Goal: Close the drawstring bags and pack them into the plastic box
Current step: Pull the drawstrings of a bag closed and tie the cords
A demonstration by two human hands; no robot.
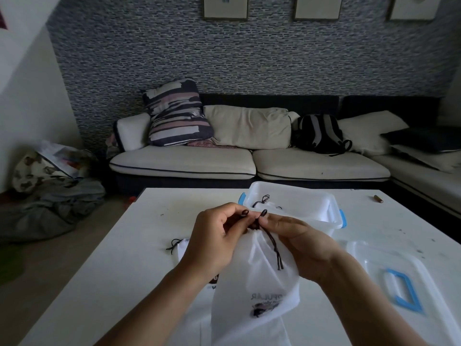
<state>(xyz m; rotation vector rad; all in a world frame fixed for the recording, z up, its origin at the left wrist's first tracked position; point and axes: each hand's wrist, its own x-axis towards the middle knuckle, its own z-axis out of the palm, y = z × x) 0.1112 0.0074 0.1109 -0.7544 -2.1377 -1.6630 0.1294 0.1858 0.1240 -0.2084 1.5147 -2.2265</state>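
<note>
Hands: left hand (214, 236) and right hand (296, 238) pinch the dark drawstring (274, 248) at the gathered neck of a white bag (257, 278).
Bag: held up just before the plastic box (324, 216).
Box: open on the table (139, 245), another bag inside; lid (409, 290) right.

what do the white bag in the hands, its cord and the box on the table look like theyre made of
The bag: thin matte white fabric, likely non-woven, soft folds. Its cord: dark twisted or braided string, ends hanging loose. The box: translucent, smooth white plastic with blue clips; a bag shows inside.

Dim, soft indoor light; wide-angle edge warp.
</note>
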